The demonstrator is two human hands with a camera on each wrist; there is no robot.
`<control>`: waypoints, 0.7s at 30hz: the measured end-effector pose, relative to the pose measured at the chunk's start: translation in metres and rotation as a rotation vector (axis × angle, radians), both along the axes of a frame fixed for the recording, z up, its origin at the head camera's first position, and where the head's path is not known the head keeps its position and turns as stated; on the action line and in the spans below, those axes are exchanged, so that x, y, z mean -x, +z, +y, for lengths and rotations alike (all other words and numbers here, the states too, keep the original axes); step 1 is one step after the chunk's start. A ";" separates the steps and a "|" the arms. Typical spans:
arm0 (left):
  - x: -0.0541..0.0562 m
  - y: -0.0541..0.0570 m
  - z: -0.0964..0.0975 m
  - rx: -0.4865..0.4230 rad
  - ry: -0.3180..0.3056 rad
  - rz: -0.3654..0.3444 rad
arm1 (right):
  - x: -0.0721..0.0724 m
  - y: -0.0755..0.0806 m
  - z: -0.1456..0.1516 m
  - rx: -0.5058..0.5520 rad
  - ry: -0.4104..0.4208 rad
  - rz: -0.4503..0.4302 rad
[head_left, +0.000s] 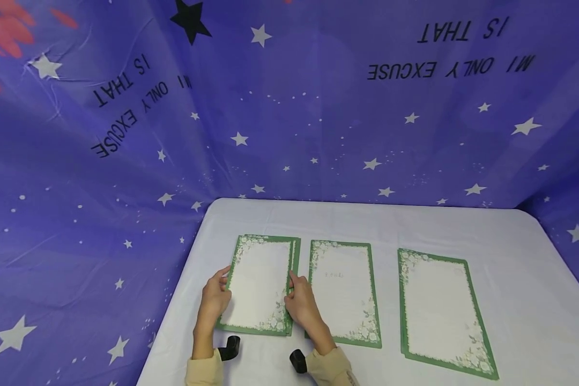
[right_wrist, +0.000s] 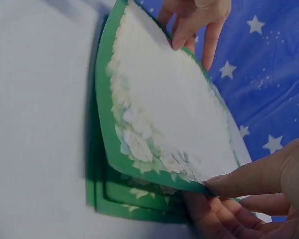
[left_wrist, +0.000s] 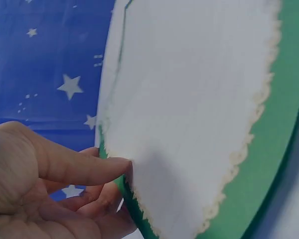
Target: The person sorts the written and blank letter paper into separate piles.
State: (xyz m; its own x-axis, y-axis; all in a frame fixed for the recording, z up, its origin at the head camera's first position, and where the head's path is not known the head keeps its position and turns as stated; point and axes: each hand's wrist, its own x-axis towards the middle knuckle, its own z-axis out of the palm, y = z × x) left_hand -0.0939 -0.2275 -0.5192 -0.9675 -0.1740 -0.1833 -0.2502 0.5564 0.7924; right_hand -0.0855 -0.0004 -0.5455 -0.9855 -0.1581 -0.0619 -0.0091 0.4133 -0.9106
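Observation:
A white sheet of paper [head_left: 260,284] with a green border and pale flowers in its corners is at the left of the table. My left hand [head_left: 214,297] pinches its left edge, thumb on the printed face and fingers behind. On the opposite edge, my right hand [head_left: 303,303] pinches the sheet the same way. Seen from the right wrist, the sheet bows and stands raised over more green-bordered sheets [right_wrist: 139,201], whose edges peek out beneath it.
To the right lies a similar green-bordered sheet [head_left: 342,295] with faint small writing. Farther right rests another pile of such sheets [head_left: 446,311], slightly fanned. All are on a white-covered table [head_left: 366,220], backed by a purple star-printed cloth [head_left: 318,118].

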 end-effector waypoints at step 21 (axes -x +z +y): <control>-0.003 -0.013 0.017 0.245 0.101 0.007 | 0.004 -0.010 0.002 -0.149 -0.035 0.013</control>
State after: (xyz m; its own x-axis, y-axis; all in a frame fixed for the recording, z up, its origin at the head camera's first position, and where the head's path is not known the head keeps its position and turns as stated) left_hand -0.0911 -0.2105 -0.5325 -0.9443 -0.3076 -0.1168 -0.3085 0.7045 0.6391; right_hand -0.0899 0.0012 -0.5555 -0.9912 -0.1133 -0.0691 -0.0037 0.5442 -0.8389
